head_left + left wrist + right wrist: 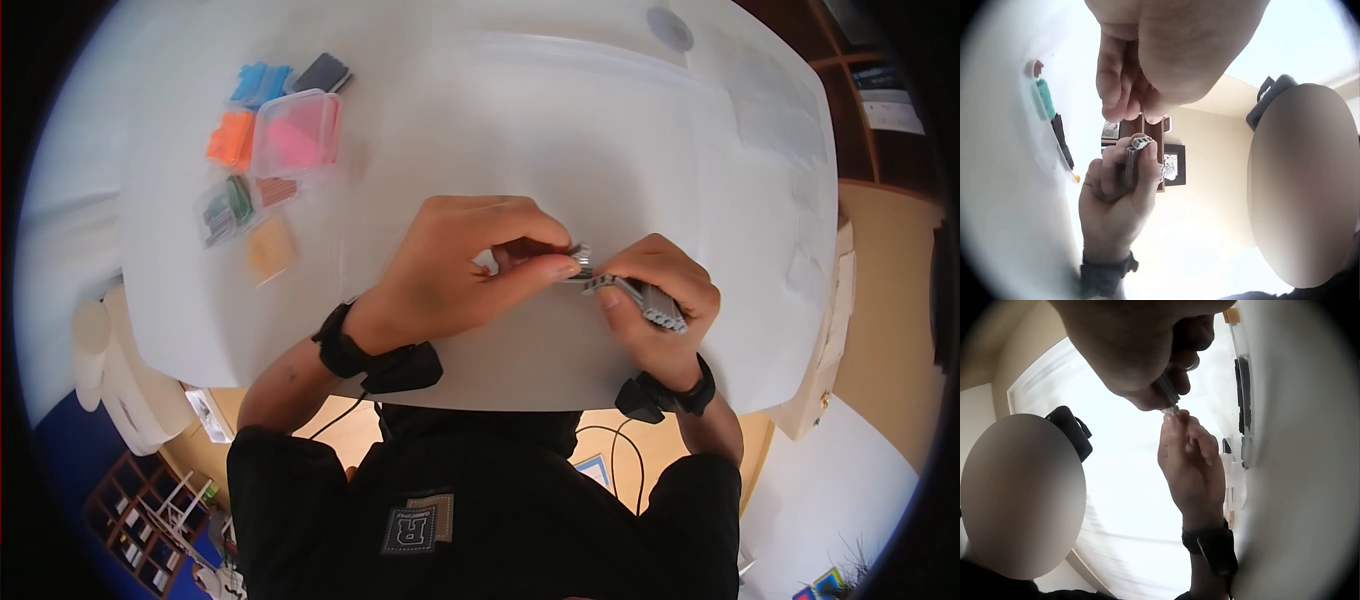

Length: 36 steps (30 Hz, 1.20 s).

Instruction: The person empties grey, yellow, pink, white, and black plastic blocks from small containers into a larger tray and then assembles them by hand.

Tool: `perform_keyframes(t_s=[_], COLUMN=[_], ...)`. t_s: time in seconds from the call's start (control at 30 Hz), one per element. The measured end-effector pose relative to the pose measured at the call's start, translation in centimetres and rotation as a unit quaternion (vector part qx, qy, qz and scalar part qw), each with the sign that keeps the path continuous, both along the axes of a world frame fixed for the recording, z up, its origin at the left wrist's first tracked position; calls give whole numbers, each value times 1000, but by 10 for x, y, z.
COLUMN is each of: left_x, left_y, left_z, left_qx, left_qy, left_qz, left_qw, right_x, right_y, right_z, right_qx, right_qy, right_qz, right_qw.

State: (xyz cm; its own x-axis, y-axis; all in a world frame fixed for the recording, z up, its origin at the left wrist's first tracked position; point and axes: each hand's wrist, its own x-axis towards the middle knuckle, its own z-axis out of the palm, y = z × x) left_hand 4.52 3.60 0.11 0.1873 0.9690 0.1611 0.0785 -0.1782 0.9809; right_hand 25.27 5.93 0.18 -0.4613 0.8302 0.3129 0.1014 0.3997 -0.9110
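Near the front edge of the white table, the left hand [455, 265] pinches a small grey notched piece [580, 258] between thumb and index finger. Beside it, the right hand [660, 290] grips a grey ribbed block [658, 305] with toothed ends, its fingers curled round it. A short row of grey squarish segments [600, 283] sticks out from the right hand toward the left fingertips. In the left wrist view, the ribbed block [1140, 147] shows between the right thumb and fingers. The right wrist view has both hands' fingertips meeting at the small pale piece [1171, 411].
At the table's left lie a clear box with pink contents [298, 133], blue pieces [262, 84], orange pieces [232, 138], a dark block [323, 74], green pieces [238, 197] and a tan piece [270, 248]. A shelf [880, 100] stands beyond the right edge.
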Motion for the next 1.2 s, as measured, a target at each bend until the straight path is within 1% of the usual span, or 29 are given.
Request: perform_keyframes(t_s=[0.03,0.07,0.1,0.13,0.17,0.27,0.3,0.37,0.4,0.47,0.5,0.57,0.6,0.67,0.7,0.77,0.8,0.83,0.87,0.9,0.97,1.03,1.1,1.2], left_x=[-1,-2,-3,-4,-4,-4,-2,-2,-2,-3,-2,-1,0,2,2,4,3,3,0,0,-2,-5,-6,-6], left_y=[1,1,1,1,1,1,2,3,2,1,1,1,0,-1,-1,-3,-3,-3,-3,-3,-3,-2,-2,-1], left_z=[0,1,2,2,3,6,7,8,8,8,9,8,7,4,4,5,6,5,5,5,3,3,2,3], left_qx=[43,85,85,90,95,71,75,78,81,24,25,5,4,16,14,-47,-46,-47,-49,-49,-38,-36,-35,-37], left_qy=[59,118,122,158,191,211,203,207,204,147,147,98,98,98,98,62,65,44,22,23,46,46,48,18], left_qz=[6,11,15,17,17,31,27,31,28,-8,-8,-59,-60,-78,-80,-49,-51,-41,-32,-34,-47,-58,-69,-81], left_qw=[997,989,989,983,977,974,976,975,975,989,989,993,993,992,992,996,996,997,998,998,997,997,996,996], right_x=[-1,-1,-1,-1,-2,-2,-1,0,1,2,2,3,3,3,3,-1,-3,-2,-2,-1,0,0,0,0], right_y=[0,1,2,1,1,1,1,0,-1,-3,-4,-7,-8,-8,-8,-8,-7,-6,-5,-4,-4,-4,-3,-2], right_z=[-1,-2,-2,-1,0,7,8,8,6,1,-1,-4,-7,-13,-16,-4,0,1,1,1,3,3,3,0], right_qx=[2,2,-5,-13,-18,-48,-45,-91,-89,-108,-108,-169,-170,-134,-128,-123,-115,-114,-102,-89,-84,-80,-120,-107], right_qy=[-1,4,-17,-40,-48,-57,-64,-47,-49,-2,-2,75,75,26,29,11,-9,-6,-44,-83,-92,-102,-72,-50], right_qz=[-18,-12,-34,-57,-63,-63,-69,-62,-65,-69,-70,-17,-19,20,34,25,17,16,36,56,60,67,81,87], right_qw=[1000,1000,999,997,997,995,995,993,993,992,992,983,982,990,991,992,993,993,993,991,990,989,987,989])
